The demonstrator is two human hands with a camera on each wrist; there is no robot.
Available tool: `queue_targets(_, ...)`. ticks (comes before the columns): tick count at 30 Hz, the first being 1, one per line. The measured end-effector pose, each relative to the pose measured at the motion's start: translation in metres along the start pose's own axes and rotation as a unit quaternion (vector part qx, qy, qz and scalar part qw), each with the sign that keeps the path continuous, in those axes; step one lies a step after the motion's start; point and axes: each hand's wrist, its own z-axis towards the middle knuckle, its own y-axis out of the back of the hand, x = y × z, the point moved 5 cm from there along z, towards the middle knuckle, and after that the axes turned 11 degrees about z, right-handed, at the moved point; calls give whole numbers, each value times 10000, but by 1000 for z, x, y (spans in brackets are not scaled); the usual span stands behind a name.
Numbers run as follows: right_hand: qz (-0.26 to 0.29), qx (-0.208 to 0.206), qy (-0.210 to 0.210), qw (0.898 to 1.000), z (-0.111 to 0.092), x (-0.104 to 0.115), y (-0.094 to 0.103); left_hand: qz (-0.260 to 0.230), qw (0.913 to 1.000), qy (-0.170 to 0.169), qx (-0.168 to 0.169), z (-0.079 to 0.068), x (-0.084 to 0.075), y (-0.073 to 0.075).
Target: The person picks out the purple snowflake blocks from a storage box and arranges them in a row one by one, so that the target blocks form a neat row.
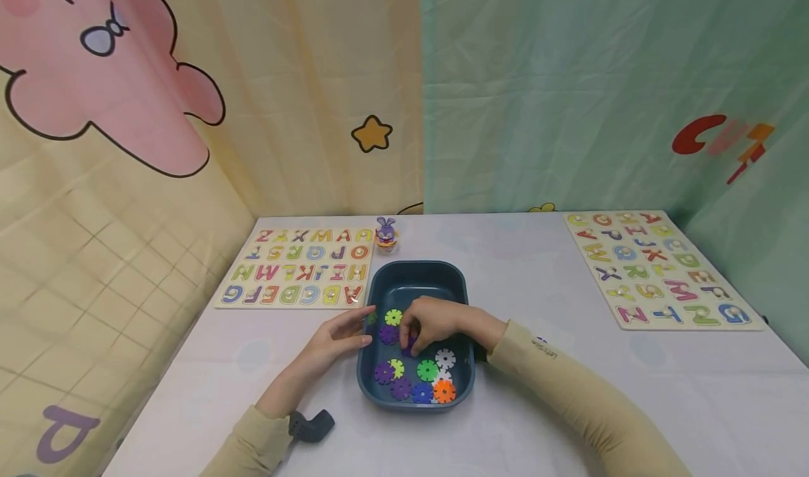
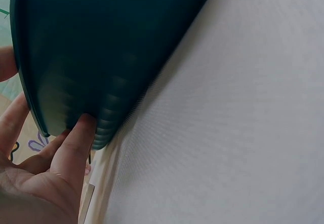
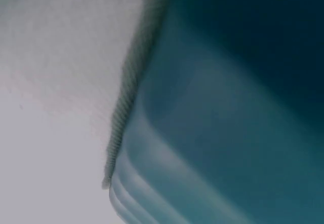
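In the head view a dark blue plastic bin (image 1: 418,272) stands on the table with several notched plastic discs inside. My right hand (image 1: 432,320) reaches into it from the right and pinches a purple notched disc (image 1: 410,348), mostly hidden by the fingers. Around it lie a yellow disc (image 1: 393,317), a green disc (image 1: 427,371), a white disc (image 1: 445,358) and an orange disc (image 1: 444,392). My left hand (image 1: 331,340) is at the bin's left side, fingers extended. The left wrist view shows its fingertips (image 2: 87,122) touching the bin's outer wall. Only bin wall (image 3: 228,117) and cloth fill the right wrist view.
One alphabet puzzle board (image 1: 297,266) lies behind and left of the bin, another alphabet board (image 1: 663,270) at the far right. A small purple rabbit toy (image 1: 386,232) stands behind the bin. Printed curtains (image 1: 543,97) rise behind the table.
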Motion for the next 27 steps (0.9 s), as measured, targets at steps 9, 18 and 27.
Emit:
queue_targets(9,866,-329,160,9956,-22,4,19,-35,10000,38,-31,1,0,0)
queue_targets(18,1302,-964,7,9868,-66,0,39,-31,9999,69,-67,1,2,0)
queue_targets(27,1563,-1729,-291,9720,-118,-17,57,-38,9999,84,-86,0,0,0)
